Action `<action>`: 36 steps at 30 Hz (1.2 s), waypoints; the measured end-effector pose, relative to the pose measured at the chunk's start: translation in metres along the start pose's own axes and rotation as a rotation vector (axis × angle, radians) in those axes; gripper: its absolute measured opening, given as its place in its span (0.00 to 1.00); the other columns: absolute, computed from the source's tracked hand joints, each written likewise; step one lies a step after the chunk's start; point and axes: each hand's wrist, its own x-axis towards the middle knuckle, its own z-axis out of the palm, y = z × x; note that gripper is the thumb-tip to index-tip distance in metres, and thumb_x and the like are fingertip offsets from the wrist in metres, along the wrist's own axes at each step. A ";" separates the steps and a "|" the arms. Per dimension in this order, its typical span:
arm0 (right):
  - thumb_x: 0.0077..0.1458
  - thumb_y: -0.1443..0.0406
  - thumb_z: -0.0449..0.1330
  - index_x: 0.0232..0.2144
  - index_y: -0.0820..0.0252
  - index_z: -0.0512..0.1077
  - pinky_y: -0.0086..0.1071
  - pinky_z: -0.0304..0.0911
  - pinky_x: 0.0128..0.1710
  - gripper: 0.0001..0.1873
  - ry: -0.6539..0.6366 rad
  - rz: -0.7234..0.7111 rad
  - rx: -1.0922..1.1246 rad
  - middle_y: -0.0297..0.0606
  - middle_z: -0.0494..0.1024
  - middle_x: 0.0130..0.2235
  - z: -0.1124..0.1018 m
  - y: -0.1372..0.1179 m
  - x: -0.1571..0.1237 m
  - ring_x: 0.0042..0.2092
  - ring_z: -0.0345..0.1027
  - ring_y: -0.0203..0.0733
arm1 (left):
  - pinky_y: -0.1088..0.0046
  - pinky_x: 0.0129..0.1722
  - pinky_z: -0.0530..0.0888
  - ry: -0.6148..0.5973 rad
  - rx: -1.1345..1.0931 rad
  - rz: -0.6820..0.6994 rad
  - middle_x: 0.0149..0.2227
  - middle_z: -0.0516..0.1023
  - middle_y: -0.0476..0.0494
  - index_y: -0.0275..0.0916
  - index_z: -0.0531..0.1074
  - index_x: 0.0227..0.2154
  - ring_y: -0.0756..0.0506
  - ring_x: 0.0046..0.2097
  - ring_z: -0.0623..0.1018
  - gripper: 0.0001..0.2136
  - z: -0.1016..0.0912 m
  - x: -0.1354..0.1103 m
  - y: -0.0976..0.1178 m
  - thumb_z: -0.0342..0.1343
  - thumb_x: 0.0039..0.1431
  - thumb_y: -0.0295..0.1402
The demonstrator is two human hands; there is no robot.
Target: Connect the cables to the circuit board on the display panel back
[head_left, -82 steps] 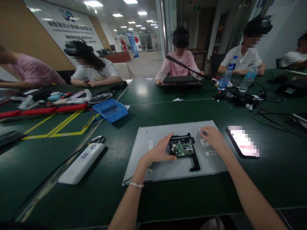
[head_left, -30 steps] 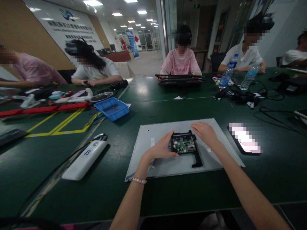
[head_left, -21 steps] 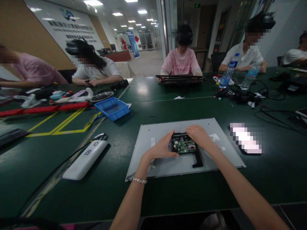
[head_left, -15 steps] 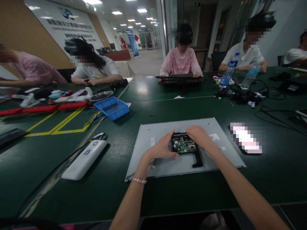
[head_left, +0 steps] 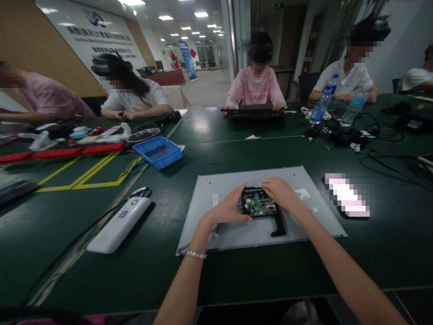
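Observation:
A green circuit board sits in a black plastic frame, whose arm reaches down toward me at the right. Beneath it lies a flat grey metal panel on the green table. My left hand grips the frame's left side, thumb at the lower edge and fingers at the upper left corner. At the upper right corner, my right hand has its fingers curled over the frame's edge; its fingertips are partly hidden.
A white power bank with a cable lies left of the panel, and a phone lies to its right. Farther back are a blue basket and two water bottles. Several people sit around the table.
Both my hands and the framed circuit board stay in place. Across the table, a person's dark flat panel has shifted very slightly.

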 end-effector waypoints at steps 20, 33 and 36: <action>0.58 0.69 0.53 0.36 0.60 0.76 0.35 0.60 0.47 0.11 0.036 0.071 0.051 0.41 0.77 0.39 0.008 0.004 0.001 0.45 0.67 0.42 | 0.51 0.62 0.50 0.020 0.017 0.023 0.65 0.44 0.30 0.35 0.37 0.64 0.33 0.64 0.49 0.49 0.001 0.000 -0.002 0.61 0.44 0.41; 0.59 0.69 0.50 0.37 0.60 0.75 0.35 0.60 0.48 0.13 0.171 0.125 0.067 0.41 0.76 0.42 -0.003 -0.003 -0.007 0.46 0.66 0.42 | 0.55 0.63 0.50 0.060 0.038 0.042 0.66 0.43 0.35 0.38 0.38 0.64 0.36 0.65 0.49 0.48 -0.005 -0.001 0.007 0.62 0.46 0.44; 0.59 0.69 0.50 0.37 0.61 0.75 0.35 0.60 0.48 0.13 0.188 0.133 0.064 0.41 0.76 0.42 -0.008 -0.004 -0.011 0.46 0.66 0.43 | 0.59 0.61 0.56 0.197 0.074 0.023 0.65 0.49 0.40 0.42 0.45 0.63 0.40 0.64 0.55 0.35 -0.015 -0.002 0.013 0.54 0.57 0.41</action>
